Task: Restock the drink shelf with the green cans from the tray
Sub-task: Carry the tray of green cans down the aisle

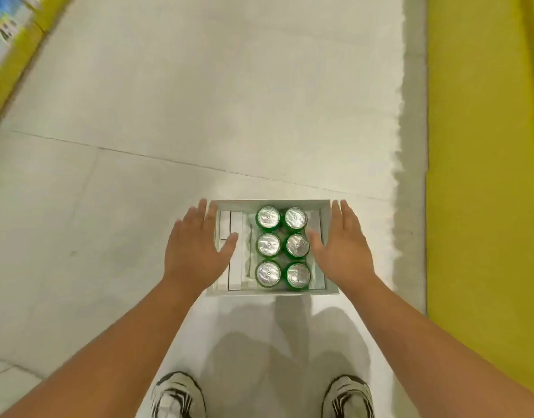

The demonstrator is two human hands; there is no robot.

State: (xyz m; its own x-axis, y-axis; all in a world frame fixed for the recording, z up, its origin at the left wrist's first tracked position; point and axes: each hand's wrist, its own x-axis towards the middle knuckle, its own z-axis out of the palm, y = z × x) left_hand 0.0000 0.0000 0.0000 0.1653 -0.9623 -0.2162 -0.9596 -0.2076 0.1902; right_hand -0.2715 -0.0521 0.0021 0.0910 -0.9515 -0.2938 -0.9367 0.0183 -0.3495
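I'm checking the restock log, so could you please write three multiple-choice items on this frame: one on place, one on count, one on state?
1. Where do the cans stand in the tray?
A. Right part
B. Left part
C. Outside it

2. How many cans show?
A. Four
B. Six
C. Eight

3. How are the hands?
A. Both gripping cans
B. One holding a can
C. Both open, fingers straight, at the tray's sides

Key:
1 A: the two rows of cans fill the right part, while the left part holds only white packing.
2 B: two rows of three silver tops.
3 C: the left hand and right hand flank the tray with fingers extended and grip no can.
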